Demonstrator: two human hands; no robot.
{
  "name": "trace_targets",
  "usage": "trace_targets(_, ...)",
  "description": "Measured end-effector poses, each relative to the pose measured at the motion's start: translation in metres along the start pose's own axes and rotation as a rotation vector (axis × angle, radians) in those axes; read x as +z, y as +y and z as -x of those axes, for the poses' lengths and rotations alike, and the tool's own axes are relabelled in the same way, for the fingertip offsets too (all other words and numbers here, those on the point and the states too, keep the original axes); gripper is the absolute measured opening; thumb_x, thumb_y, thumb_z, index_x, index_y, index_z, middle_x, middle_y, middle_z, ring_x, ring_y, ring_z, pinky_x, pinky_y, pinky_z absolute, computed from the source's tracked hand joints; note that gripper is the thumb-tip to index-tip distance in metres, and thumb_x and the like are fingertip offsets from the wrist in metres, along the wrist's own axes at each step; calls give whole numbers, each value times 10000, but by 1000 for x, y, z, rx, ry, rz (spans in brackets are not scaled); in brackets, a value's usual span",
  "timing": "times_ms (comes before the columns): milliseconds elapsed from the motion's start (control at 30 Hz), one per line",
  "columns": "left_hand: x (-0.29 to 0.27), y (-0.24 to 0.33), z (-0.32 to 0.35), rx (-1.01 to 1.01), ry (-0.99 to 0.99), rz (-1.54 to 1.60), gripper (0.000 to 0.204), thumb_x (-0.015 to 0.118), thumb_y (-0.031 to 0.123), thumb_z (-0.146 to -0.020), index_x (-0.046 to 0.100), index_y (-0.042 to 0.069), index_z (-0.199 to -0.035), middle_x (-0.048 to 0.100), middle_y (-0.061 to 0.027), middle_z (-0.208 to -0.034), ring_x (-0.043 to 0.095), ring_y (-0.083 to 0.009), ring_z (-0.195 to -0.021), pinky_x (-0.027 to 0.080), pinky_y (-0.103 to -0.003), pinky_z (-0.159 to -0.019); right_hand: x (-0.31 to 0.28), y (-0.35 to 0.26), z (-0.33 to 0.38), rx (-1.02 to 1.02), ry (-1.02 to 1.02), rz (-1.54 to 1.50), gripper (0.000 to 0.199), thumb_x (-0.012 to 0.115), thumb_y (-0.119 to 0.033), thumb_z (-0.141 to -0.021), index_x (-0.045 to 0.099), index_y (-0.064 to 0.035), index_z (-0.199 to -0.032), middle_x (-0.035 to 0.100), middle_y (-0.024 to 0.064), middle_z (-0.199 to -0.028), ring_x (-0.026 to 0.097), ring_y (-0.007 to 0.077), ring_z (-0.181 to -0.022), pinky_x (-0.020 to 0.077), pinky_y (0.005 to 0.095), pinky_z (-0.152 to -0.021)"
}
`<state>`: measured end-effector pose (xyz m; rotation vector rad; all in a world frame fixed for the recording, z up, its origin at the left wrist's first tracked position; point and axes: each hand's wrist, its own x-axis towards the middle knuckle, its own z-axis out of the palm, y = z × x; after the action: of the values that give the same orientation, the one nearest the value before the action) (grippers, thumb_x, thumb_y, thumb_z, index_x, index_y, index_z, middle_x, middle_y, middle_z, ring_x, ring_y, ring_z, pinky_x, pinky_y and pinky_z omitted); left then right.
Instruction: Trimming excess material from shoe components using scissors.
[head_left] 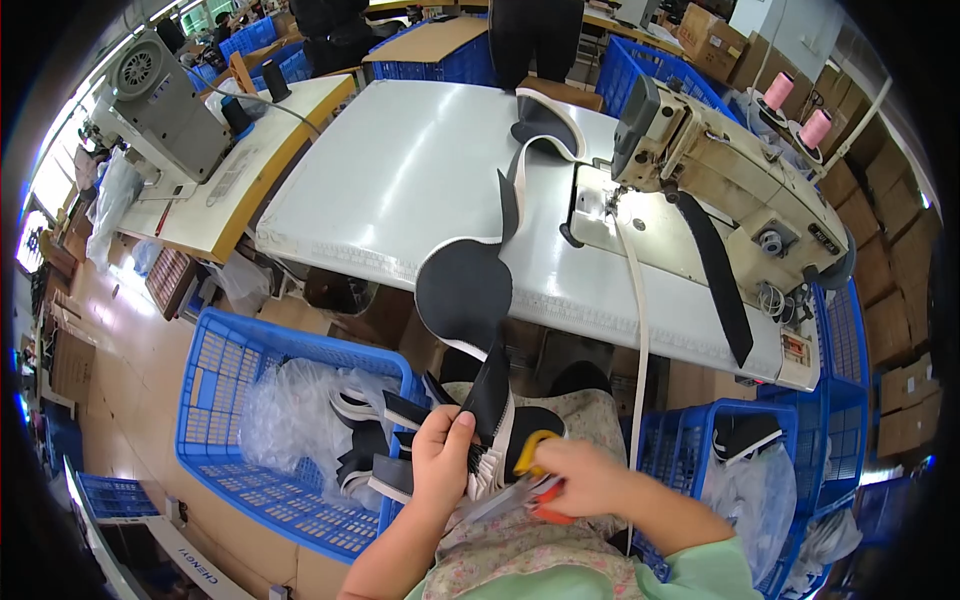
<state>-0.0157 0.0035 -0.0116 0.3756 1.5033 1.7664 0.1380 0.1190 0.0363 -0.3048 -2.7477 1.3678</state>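
Over my lap, my left hand [440, 462] is closed on a bunch of black fabric pieces [488, 395] with white edging. Their edges fan out below and beside my fingers. From this bunch a chain of joined black pieces [465, 288] rises over the table's front edge and runs across the top toward the sewing machine [730, 170]. My right hand [588, 478] grips scissors [538, 452] with yellow and orange handles. Their blades point left, just below the bunch; whether they touch the fabric I cannot tell.
A blue basket [290, 510] at left holds clear plastic and more black pieces. Another blue basket [760, 410] stands at right. White tape [638, 320] hangs from the machine past the white table [350, 190]. Pink thread cones [778, 92] stand behind it.
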Motion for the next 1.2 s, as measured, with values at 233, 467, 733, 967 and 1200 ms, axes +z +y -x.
trace_targets(233,7,3,7,63,-48,-64,165,530,160,-900,550,6,-843,533,3,-677,452,-49,-609,367,-202,-564,-59,36,56,421,-480,-144,556,669,-558,-708,560,-21,-802,505,94,-657,502,230,-615,402,330,-572)
trace_targets(467,12,-3,9,126,-106,-221,196,532,210,-899,542,24,-839,547,-6,-674,476,-59,-608,367,-195,-570,-62,35,28,556,-604,-130,580,614,-596,-733,602,-28,-853,557,89,-663,517,190,-622,412,319,-579)
trace_targets(733,8,-1,9,119,-105,-249,202,527,211,-900,537,20,-834,549,-8,-661,481,-62,-602,371,-199,-566,-70,29,15,585,-629,-139,656,595,-660,-706,638,-14,-808,565,81,-651,526,196,-616,414,321,-576)
trace_targets(967,1,5,9,73,-57,-136,179,509,159,-899,533,7,-809,547,-21,-635,487,-80,-580,383,-219,-553,-85,28,24,582,-547,-94,453,698,-474,-728,612,-29,-730,498,33,-571,453,131,-554,389,298,-531)
trace_targets(1200,-10,28,26,46,10,123,197,493,212,-901,486,25,-839,552,-74,-595,504,-114,-513,410,-228,-518,-103,54,-43,434,297,-154,379,692,-371,-761,535,-27,-793,550,60,-644,503,132,-583,417,284,-557)
